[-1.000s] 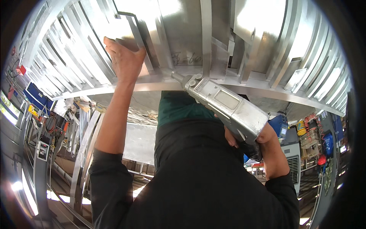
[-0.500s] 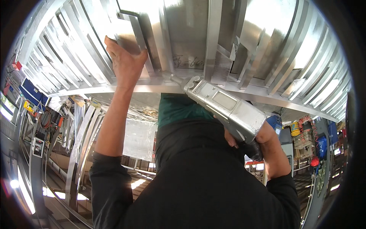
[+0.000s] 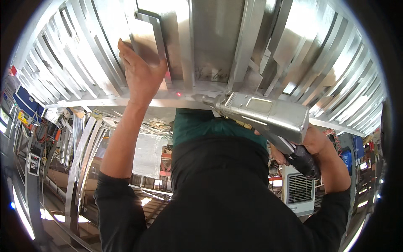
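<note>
The right hand (image 3: 312,139) is gripping the tool (image 3: 268,115), whose long axis is running leftward and slightly up from the grip, its tip (image 3: 205,99) pointing over the rail (image 3: 163,103). The left hand (image 3: 143,79) is spreading open beyond the rail, nearer the tip.

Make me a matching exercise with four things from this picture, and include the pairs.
Things:
1. Left hand
2. Right hand
3. Red light spot
4. Sleeves

Places, colours or states:
A. Black
B. Holding the silver tool
C. Open, thumb spread from the fingers
D. On the metal frame, between the left hand and the tool's tip

Pairs: 1-C, 2-B, 3-D, 4-A
</note>
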`<state>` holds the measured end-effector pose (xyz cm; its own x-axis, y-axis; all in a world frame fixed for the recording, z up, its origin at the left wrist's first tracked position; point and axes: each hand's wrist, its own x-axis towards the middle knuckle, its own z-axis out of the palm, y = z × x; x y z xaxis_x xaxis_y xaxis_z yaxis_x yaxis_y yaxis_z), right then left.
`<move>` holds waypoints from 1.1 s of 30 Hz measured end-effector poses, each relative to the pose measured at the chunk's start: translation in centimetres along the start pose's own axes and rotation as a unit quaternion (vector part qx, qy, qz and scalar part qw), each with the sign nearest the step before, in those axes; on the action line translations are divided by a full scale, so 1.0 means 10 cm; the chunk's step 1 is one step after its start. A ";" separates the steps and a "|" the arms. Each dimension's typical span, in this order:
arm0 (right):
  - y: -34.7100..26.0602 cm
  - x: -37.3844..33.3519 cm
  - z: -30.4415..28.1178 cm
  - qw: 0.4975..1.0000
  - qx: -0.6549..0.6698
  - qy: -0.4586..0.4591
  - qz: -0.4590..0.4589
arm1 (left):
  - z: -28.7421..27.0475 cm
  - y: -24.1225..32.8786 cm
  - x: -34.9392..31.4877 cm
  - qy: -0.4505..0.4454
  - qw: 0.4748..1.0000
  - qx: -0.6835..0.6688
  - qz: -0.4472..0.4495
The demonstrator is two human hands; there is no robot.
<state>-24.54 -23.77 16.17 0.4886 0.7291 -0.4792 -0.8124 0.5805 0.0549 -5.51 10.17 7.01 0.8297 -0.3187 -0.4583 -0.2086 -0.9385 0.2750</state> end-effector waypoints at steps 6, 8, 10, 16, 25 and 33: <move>-0.32 0.21 0.08 0.989 -0.034 0.026 0.138 | -0.01 0.01 -0.04 0.000 0.998 -0.055 0.005; -0.42 0.38 0.11 0.985 -0.074 0.001 0.155 | -0.06 -0.01 -0.04 -0.004 0.997 -0.069 0.024; -0.48 0.55 0.16 0.978 -0.127 -0.005 0.168 | -0.13 -0.05 -0.02 -0.016 0.996 -0.078 0.044; -0.56 0.99 0.29 0.980 -0.153 -0.005 0.127 | -0.33 -0.54 -0.27 0.204 0.877 -0.430 -0.071; -0.51 1.20 0.26 0.975 -0.180 -0.015 0.131 | -0.13 -1.64 -0.84 0.410 0.519 -0.484 -0.573; -0.52 1.25 0.32 0.970 -0.190 -0.008 0.148 | 0.00 -1.40 -0.47 0.351 0.482 -0.638 -0.487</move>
<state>-13.15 -16.50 12.71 0.2178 0.8505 -0.4788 -0.9752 0.1704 -0.1409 -6.51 24.81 5.31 0.2759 0.7357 -0.6185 0.5738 0.3901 0.7201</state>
